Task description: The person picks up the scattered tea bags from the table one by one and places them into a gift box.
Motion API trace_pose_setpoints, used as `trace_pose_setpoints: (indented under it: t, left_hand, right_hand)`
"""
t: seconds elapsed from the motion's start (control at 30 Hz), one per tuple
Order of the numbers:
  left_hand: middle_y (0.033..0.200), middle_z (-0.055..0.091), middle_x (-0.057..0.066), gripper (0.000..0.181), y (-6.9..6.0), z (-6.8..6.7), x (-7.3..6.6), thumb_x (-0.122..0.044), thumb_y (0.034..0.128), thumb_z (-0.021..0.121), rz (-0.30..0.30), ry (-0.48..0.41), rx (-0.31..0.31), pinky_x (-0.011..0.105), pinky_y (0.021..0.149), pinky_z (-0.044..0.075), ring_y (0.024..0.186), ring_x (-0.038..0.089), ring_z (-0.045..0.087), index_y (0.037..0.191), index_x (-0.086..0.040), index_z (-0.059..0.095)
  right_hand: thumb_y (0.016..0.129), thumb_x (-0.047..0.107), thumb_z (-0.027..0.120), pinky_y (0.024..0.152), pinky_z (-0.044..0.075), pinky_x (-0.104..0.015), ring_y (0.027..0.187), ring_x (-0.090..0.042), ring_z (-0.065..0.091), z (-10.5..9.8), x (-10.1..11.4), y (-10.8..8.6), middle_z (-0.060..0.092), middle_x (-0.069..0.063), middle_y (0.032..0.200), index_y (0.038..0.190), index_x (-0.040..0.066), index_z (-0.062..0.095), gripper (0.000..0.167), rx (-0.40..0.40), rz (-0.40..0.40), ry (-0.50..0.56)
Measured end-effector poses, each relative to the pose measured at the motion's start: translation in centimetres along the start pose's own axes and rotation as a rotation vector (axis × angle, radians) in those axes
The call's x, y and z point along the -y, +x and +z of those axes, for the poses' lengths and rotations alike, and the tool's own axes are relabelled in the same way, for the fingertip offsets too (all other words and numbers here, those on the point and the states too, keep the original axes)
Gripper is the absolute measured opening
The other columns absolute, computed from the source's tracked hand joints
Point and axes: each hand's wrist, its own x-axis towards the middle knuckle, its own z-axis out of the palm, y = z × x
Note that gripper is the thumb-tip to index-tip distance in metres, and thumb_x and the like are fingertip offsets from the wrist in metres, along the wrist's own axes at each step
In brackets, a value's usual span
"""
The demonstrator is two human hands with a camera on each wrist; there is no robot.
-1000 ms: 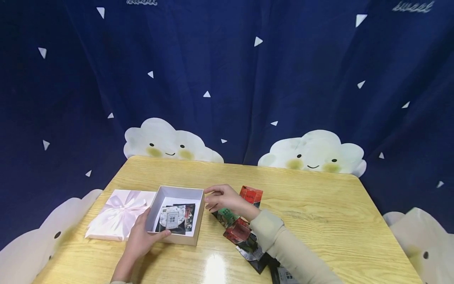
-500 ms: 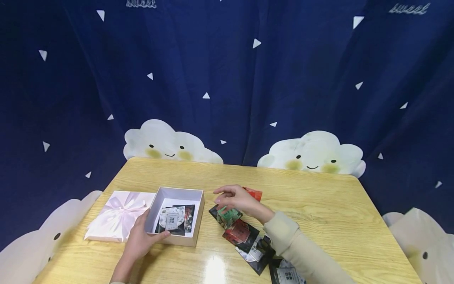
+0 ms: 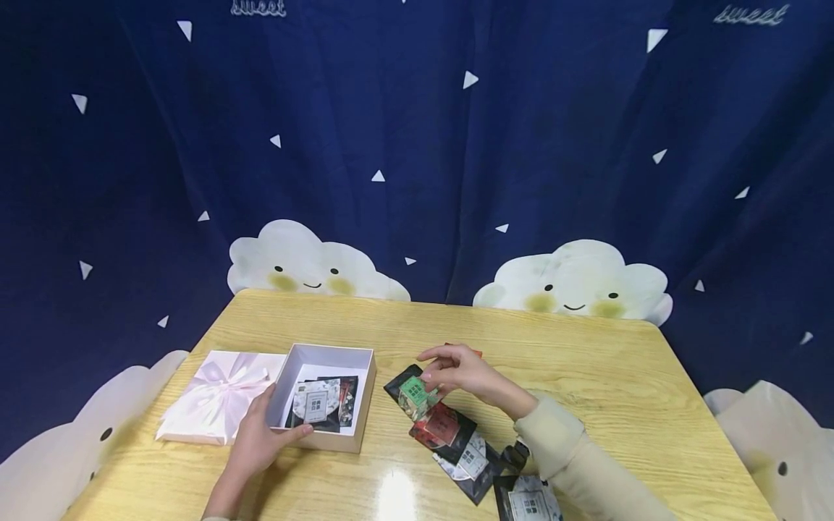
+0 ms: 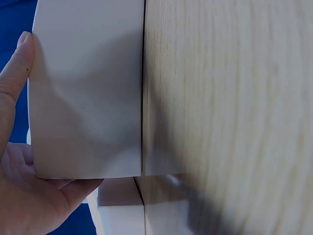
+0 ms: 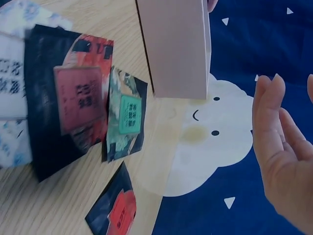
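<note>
My left hand holds a pale, lidless gift box at its near left corner, thumb along the front rim and fingers at the left side. Inside lie flat sachets, the top one a white-and-grey sachet. My right hand hovers with loosely bent fingers above a black sachet with a green label; in the right wrist view nothing sits between its fingers. A sachet with a red label and a white-labelled sachet overlap in a row nearer me. An orange-red sachet is mostly hidden behind the right hand in the head view.
A pink lid with a ribbon bow lies left of the box. Near the front edge is another dark sachet with a grey label. A blue curtain with clouds hangs behind the wooden table.
My right hand has moved away from the box's right side, rightwards and slightly nearer me, over the sachets. My left hand stays on the box.
</note>
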Motion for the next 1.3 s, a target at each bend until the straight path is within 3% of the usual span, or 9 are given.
trace_pose_setpoints:
  t: [0.23, 0.47, 0.63, 0.93, 1.03, 1.3]
  left_hand:
    - [0.127, 0.034, 0.039, 0.101, -0.1, 0.0, 0.0, -0.032, 0.0638, 0.082, -0.010, -0.006, 0.006, 0.061, 0.093, 0.032, 0.113, 0.054, 0.037, 0.133, 0.016, 0.026]
    - [0.128, 0.033, 0.040, 0.101, 0.0, -0.1, 0.0, -0.031, 0.0639, 0.082, -0.004, -0.003, 0.007, 0.061, 0.093, 0.031, 0.114, 0.054, 0.036, 0.133, 0.016, 0.025]
    - [0.129, 0.032, 0.039, 0.102, 0.1, 0.0, 0.1, -0.032, 0.0642, 0.082, -0.004, 0.003, 0.012, 0.061, 0.094, 0.030, 0.115, 0.053, 0.035, 0.133, 0.016, 0.025]
    - [0.129, 0.032, 0.039, 0.102, 0.1, 0.1, 0.1, -0.032, 0.0641, 0.082, -0.003, 0.003, 0.008, 0.061, 0.093, 0.031, 0.114, 0.053, 0.036, 0.134, 0.016, 0.025]
    - [0.128, 0.032, 0.039, 0.101, 0.1, 0.1, 0.1, -0.032, 0.0643, 0.081, -0.001, 0.003, 0.006, 0.062, 0.093, 0.031, 0.114, 0.053, 0.036, 0.133, 0.016, 0.025]
    - [0.129, 0.032, 0.039, 0.101, 0.0, 0.1, 0.1, -0.031, 0.0643, 0.081, -0.011, 0.008, 0.009, 0.062, 0.093, 0.031, 0.114, 0.053, 0.036, 0.133, 0.016, 0.025]
  right_hand:
    - [0.085, 0.010, 0.063, 0.063, 0.054, -0.038, 0.076, -0.018, 0.065, -1.1, -0.9, -1.6, 0.061, -0.021, 0.097, 0.122, -0.010, 0.048, 0.044, 0.001, 0.006, -0.022]
    - [0.086, 0.011, 0.063, 0.063, 0.054, -0.038, 0.081, -0.023, 0.064, -2.1, -1.8, -3.1, 0.062, -0.014, 0.096, 0.123, -0.009, 0.049, 0.044, 0.034, 0.002, -0.026]
    - [0.085, 0.007, 0.062, 0.061, 0.053, -0.034, 0.080, -0.023, 0.064, -2.7, -2.4, -4.2, 0.059, -0.022, 0.099, 0.123, -0.011, 0.047, 0.045, 0.053, -0.010, -0.029]
    - [0.085, 0.007, 0.062, 0.063, 0.053, -0.047, 0.084, -0.036, 0.063, -4.0, -3.6, -6.1, 0.056, -0.032, 0.102, 0.124, -0.014, 0.043, 0.048, 0.064, -0.001, -0.028]
    - [0.085, 0.005, 0.062, 0.063, 0.054, -0.045, 0.085, -0.038, 0.062, -4.4, -4.1, -6.6, 0.055, -0.033, 0.101, 0.123, -0.016, 0.043, 0.047, 0.074, -0.007, -0.030]
    - [0.084, 0.004, 0.063, 0.063, 0.054, -0.042, 0.084, -0.029, 0.064, -5.3, -5.2, -8.2, 0.057, -0.031, 0.100, 0.123, -0.017, 0.042, 0.049, 0.060, 0.009, -0.027]
